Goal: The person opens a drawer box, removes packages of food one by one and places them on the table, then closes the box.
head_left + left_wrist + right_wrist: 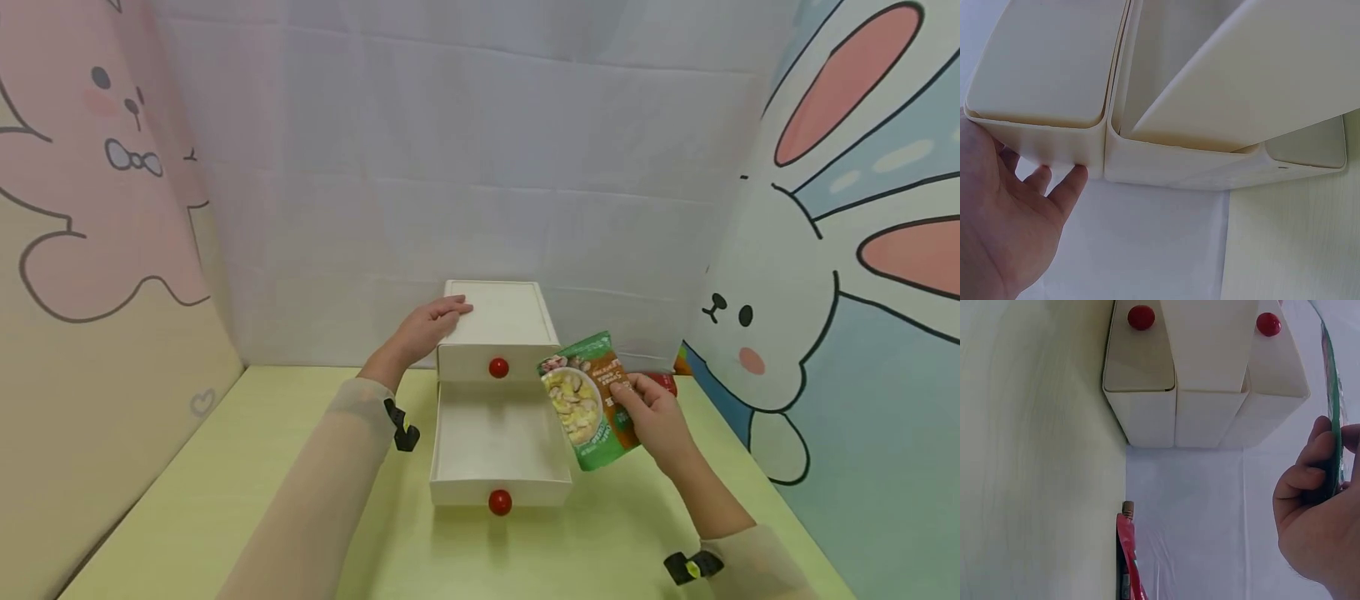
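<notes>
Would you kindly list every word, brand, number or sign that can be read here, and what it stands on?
None reads with certainty.
Green-and-orange packet in the right hand: lettering present, too small and blurred to quote.
Red item behind that hand: none legible.
White drawer unit: no lettering visible.

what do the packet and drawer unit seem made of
Flat green-and-brown packet: probably glossy plastic film, from its thin, shiny edge. White boxy drawer unit: smooth, satin, likely moulded plastic, from its thin walls and rounded corners.
</notes>
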`<state>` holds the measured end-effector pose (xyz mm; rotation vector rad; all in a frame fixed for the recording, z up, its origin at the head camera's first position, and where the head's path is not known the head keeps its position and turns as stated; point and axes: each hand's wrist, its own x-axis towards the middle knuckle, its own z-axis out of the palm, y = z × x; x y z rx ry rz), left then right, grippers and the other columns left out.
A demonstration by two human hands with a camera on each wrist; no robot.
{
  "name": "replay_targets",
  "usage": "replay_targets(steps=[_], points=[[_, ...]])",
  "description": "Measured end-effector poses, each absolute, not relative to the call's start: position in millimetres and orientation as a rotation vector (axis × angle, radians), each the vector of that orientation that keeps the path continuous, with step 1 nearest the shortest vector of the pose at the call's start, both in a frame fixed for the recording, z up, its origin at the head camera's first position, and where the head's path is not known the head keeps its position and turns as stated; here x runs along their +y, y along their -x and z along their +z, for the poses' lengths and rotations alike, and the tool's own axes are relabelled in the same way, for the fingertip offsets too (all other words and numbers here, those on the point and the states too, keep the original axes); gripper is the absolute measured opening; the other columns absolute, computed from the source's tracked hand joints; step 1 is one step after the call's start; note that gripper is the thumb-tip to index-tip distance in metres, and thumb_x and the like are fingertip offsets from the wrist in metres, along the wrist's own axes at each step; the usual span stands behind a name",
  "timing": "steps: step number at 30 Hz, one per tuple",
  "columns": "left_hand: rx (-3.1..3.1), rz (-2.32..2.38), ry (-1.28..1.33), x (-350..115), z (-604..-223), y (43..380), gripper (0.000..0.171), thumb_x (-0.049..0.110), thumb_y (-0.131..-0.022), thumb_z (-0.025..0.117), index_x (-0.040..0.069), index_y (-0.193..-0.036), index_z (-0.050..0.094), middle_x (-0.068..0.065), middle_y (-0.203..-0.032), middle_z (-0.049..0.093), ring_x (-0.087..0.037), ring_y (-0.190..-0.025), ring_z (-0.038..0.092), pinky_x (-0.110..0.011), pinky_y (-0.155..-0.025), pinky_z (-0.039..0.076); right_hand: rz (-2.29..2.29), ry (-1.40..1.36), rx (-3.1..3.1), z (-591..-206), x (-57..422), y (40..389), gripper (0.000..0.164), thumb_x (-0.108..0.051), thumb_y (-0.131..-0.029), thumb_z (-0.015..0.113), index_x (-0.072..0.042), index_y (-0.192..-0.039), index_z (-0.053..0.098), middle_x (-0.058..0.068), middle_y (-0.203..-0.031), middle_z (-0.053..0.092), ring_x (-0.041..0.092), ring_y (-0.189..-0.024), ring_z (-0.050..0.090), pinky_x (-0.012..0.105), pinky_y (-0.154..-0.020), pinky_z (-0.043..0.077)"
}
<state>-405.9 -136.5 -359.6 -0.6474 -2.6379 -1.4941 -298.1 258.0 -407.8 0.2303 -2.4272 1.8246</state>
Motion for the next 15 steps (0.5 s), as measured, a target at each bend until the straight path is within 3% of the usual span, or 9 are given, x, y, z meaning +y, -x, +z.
replay_targets(steps=[6, 15], points=[[-2.641, -1.498, 0.646, -136, -357, 405, 0.046, 0.027, -0.12, 0.041, 0.011, -0.159, 0.059, -0.004, -0.18, 0.035, -0.034, -0.171, 0.022, -0.06, -0.137, 0.024, 1.824, 0.01, -2.42, -418, 276, 310, 0.046, -0.044, -0.114, 0.058, -0.001, -0.13, 0.064, -0.012, -0.093, 0.068, 0.007, -0.084, 0.067, 0.027, -0.073, 0.062], [-2.646, -1.492, 0.648, -137, -359, 407, 0.047, 0.028, -0.12, 0.041, 0.012, -0.16, 0.058, -0.004, -0.181, 0.034, -0.034, -0.171, 0.021, -0.06, -0.137, 0.023, 1.571, 0.134, -2.642, -447, 292, 329, 0.053, -0.048, -0.115, 0.052, 0.002, -0.123, 0.065, -0.001, -0.094, 0.068, 0.012, -0.079, 0.061, 0.03, -0.068, 0.056]])
